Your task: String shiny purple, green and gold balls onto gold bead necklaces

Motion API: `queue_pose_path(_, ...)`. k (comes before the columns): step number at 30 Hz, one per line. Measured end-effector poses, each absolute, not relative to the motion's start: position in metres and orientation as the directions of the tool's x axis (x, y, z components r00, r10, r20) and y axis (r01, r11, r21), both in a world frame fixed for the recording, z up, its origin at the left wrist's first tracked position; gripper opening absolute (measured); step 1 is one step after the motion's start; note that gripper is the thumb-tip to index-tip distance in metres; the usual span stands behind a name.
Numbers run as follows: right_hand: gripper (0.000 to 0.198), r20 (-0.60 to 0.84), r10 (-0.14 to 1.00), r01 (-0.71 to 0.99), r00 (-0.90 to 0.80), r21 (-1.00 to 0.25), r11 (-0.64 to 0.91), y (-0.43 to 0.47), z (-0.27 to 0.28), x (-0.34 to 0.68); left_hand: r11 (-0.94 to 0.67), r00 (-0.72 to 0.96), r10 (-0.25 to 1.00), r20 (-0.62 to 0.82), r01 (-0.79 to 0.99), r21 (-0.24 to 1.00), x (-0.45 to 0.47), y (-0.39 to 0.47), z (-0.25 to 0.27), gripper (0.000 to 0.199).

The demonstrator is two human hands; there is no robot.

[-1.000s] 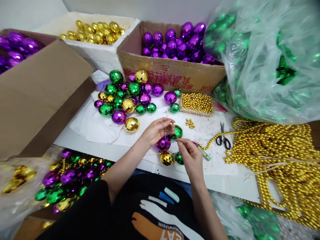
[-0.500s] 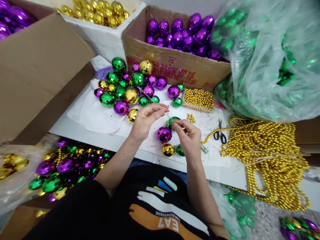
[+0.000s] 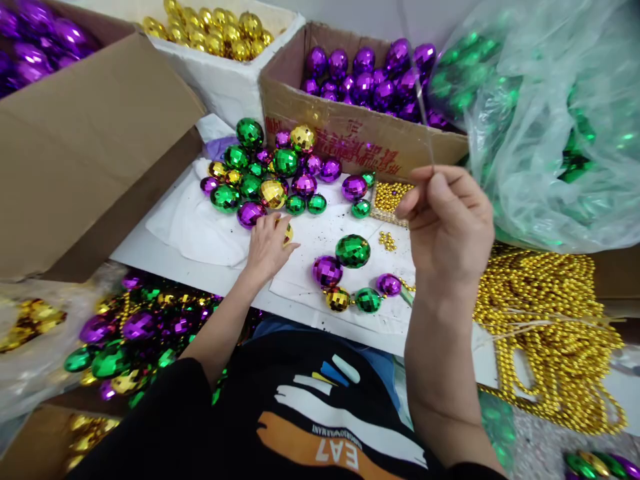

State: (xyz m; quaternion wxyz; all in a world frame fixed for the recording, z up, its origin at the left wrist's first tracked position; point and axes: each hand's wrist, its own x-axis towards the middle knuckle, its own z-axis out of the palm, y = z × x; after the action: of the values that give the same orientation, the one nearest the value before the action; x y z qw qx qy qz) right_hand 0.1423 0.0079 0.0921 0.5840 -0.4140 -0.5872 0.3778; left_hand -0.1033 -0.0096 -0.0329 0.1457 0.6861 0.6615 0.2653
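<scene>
My left hand (image 3: 269, 247) reaches over a gold faceted ball (image 3: 288, 232) at the near edge of the pile. Its fingers and thumb are apart around the ball, which they partly hide. Raised at the right, my right hand (image 3: 447, 217) pinches a thin, pale thread (image 3: 423, 100), which stretches upward and blurs. Below lies a curved row of balls: a large green ball (image 3: 353, 251), a purple ball (image 3: 328, 271), a gold ball (image 3: 338, 299), a smaller green ball (image 3: 368, 300) and a small purple ball (image 3: 389, 285). Small gold beads show between some.
Behind my left hand is a mixed ball pile (image 3: 274, 193). A bead tray (image 3: 390, 197) and loose gold beads (image 3: 387, 241) lie near my right hand. Gold bead strands (image 3: 545, 333) cover the right side. A cardboard box (image 3: 360, 150) of purple balls and a green-filled plastic bag (image 3: 545, 133) stand behind.
My hands have separated. The left moved down-left onto the gold ball; the right rose to the right with the thread. The large green ball now shows fully. The view has shifted slightly.
</scene>
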Motion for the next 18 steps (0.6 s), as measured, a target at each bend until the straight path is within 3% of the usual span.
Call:
queue_pose_path(3, 0.026, 0.44, 0.896, -0.001, -0.05, -0.898, 0.441, 0.018, 0.115, 0.138, -0.058, -0.01, 0.99, 0.141, 0.881, 0.469, -0.102, -0.012, -0.051, 0.064)
queue_pose_path(6, 0.024, 0.474, 0.875, -0.05, -0.1, -0.881, 0.471, 0.011, 0.128, 0.129, -0.01, -0.11, 0.984, 0.143, 0.756, 0.654, -0.1, -0.012, -0.055, 0.063)
queue_pose_path(8, 0.022, 0.45, 0.888, -0.059, -0.095, -0.893, 0.446, 0.0, 0.126, 0.123, 0.024, -0.202, 0.976, 0.077, 0.455, 0.89, -0.101, -0.012, -0.05, 0.061)
queue_pose_path(10, 0.02, 0.391, 0.918, -0.047, -0.064, -0.92, 0.389, -0.011, 0.117, 0.119, 0.077, -0.197, 0.977, -0.077, -0.01, 0.997, -0.103, -0.012, -0.041, 0.058)
queue_pose_path(13, 0.016, 0.337, 0.941, -0.021, -0.001, -0.941, 0.337, -0.023, 0.094, 0.117, 0.198, -0.024, 0.97, -0.243, -0.508, 0.839, -0.105, -0.013, -0.025, 0.054)
queue_pose_path(18, 0.012, 0.409, 0.889, 0.157, 0.208, -0.911, 0.382, -0.03, 0.061, 0.121, 0.368, 0.133, 0.909, -0.395, -0.7, 0.612, -0.095, -0.014, -0.013, 0.068)
